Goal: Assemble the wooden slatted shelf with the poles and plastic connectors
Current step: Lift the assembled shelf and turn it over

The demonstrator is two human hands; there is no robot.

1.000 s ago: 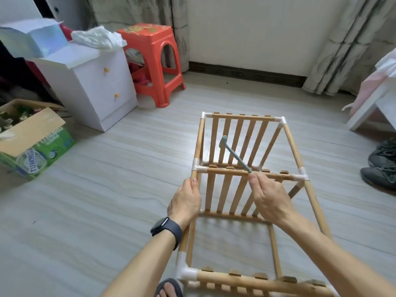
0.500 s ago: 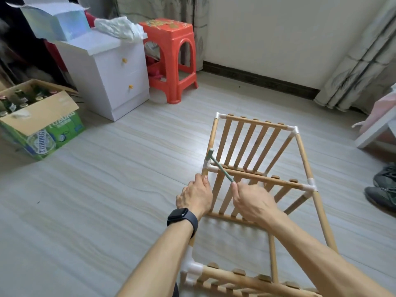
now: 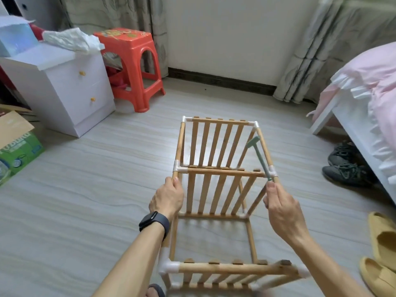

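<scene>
The shelf (image 3: 216, 144) lies sideways on the floor (image 3: 85, 189), its poles running away from the person. The left hand (image 3: 167, 200) grips the shelf's left pole (image 3: 179, 142). The right hand (image 3: 280, 209) pinches a small hammer (image 3: 260, 157), raised over the shelf's right middle connector (image 3: 272, 171).

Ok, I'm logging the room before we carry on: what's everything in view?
shelf: one, light wood, on its side on the floor, centre
connectors: several, white, at the shelf's joints
hammer: one, green, over the shelf's right pole
cabinet: one, white, left
crumpled sheet: one, white, on the cabinet
stool: one, red, beside the cabinet
cardboard box: one, brown and green, far left
curtains: two, grey, back wall
bed: one, pink cover, right
shoes: pair, dark, by the bed
slippers: pair, yellow, lower right
watch: one, black, left wrist
left hand: grips the shelf's left pole
right hand: holds the hammer's handle
</scene>
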